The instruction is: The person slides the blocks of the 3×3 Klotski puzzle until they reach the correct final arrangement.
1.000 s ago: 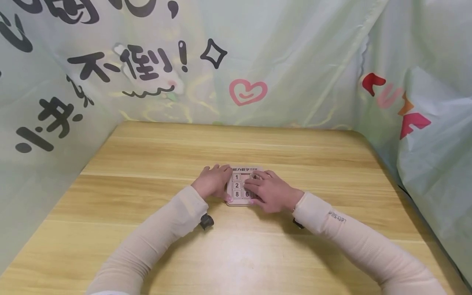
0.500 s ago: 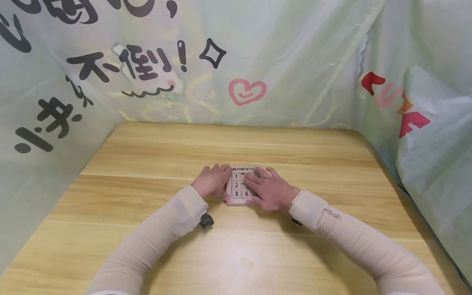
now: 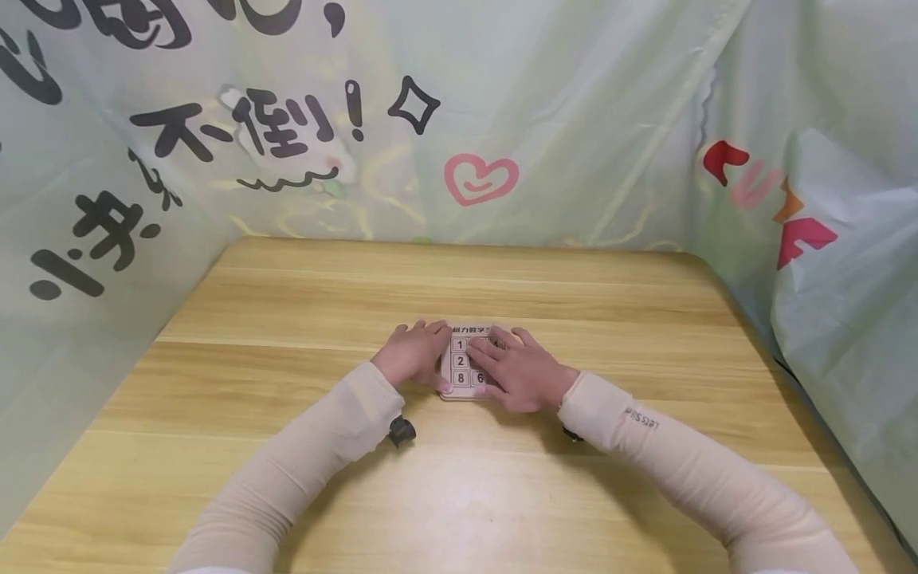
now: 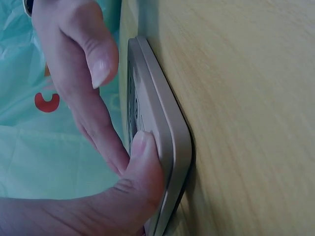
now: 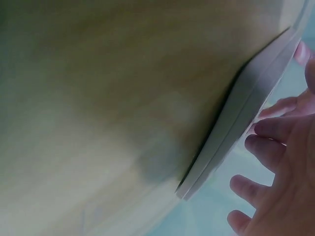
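Observation:
A number slide puzzle (image 3: 462,392), a pale flat square board with numbered tiles, lies on the wooden table in the head view. Tiles 1, 2, 8 and 6 show on it; its right part is hidden under fingers. My left hand (image 3: 414,355) grips the board's left side, thumb at the near corner. That thumb (image 4: 142,172) presses on the rim of the puzzle (image 4: 162,113) in the left wrist view. From the right, my right hand (image 3: 527,375) reaches over the board, its extended fingertips on the top and middle tiles. Its fingers (image 5: 270,147) lie spread beside the puzzle's edge (image 5: 241,113).
The wooden table (image 3: 459,486) extends around the puzzle on all sides. A pale green printed curtain (image 3: 574,119) hangs behind it and along both sides. A black wrist-camera piece (image 3: 402,432) sits under the left cuff.
My right hand has shifted slightly left over the puzzle, its fingertips now just beside tile 1, covering the top middle slot that showed bare a second ago. The left hand stays put.

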Demonstrator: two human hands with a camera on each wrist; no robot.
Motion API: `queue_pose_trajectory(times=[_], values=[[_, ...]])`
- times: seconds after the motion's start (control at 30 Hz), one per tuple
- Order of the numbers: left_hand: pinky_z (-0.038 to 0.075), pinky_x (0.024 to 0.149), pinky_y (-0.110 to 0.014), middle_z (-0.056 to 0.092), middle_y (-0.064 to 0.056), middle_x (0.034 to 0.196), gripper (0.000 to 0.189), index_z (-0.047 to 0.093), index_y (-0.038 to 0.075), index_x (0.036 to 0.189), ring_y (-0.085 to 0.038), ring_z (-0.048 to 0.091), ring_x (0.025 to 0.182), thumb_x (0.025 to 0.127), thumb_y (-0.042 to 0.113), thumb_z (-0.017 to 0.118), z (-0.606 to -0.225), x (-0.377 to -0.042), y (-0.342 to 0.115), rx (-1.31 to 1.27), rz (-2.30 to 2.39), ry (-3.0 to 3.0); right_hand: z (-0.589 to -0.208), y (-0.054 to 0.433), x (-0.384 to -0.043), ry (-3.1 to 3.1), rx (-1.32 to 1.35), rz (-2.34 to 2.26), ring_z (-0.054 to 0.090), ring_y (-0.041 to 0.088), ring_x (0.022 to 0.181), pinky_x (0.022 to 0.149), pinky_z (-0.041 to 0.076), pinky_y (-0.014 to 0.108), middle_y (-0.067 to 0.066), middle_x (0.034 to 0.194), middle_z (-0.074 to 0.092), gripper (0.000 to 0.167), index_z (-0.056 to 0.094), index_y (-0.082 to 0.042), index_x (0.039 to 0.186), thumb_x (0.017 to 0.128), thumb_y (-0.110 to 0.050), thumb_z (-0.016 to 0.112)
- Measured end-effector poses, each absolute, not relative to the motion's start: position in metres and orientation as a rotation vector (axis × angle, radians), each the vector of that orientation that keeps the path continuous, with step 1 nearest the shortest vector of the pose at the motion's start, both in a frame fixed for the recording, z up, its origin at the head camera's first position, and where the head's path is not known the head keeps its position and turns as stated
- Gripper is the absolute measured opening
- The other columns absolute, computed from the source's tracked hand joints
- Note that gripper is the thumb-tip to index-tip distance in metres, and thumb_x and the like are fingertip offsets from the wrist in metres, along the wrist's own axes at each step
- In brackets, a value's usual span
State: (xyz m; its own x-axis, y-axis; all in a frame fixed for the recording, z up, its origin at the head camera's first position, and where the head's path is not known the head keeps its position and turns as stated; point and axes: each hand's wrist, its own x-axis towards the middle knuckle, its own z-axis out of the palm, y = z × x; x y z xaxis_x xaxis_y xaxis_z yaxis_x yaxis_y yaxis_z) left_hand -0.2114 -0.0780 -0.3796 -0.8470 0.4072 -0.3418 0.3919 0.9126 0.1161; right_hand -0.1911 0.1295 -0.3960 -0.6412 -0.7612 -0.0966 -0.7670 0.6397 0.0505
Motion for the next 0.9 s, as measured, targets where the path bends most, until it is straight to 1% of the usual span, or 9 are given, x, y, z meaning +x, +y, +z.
queue_pose_trajectory(times=[0.2,0.43,0.9], values=[[0.02,0.113,-0.057,0.026,-0.01,0.157,0.101,0.033,0.007,0.148,-0.041,0.025,0.14,0.07,0.05,0.081,-0.379,-0.211,-0.078,0.575,0.066,2.714,-0.398,0.126,-0.184,2.748,-1.379,0.122,0.027,0.038,0.14,0.112,0.021,0.058,0.005,0.154,0.035,0.064,0.037,-0.01,0.15,0.1,-0.05,0.037],[0.02,0.113,-0.057,0.026,-0.01,0.157,0.101,0.033,0.007,0.149,-0.042,0.025,0.14,0.071,0.049,0.081,-0.379,-0.21,-0.078,0.58,0.074,2.709,-0.399,0.128,-0.184,2.738,-1.358,0.125,0.026,0.036,0.142,0.112,0.02,0.057,0.004,0.153,0.037,0.062,0.039,-0.012,0.149,0.101,-0.051,0.035],[0.022,0.113,-0.056,0.026,-0.01,0.157,0.102,0.032,0.007,0.149,-0.041,0.026,0.14,0.071,0.051,0.08,-0.38,-0.211,-0.077,0.59,0.047,2.713,-0.398,0.143,-0.184,2.75,-1.333,0.077,0.027,0.037,0.141,0.11,0.024,0.058,0.005,0.151,0.04,0.062,0.043,-0.01,0.147,0.1,-0.05,0.039]])
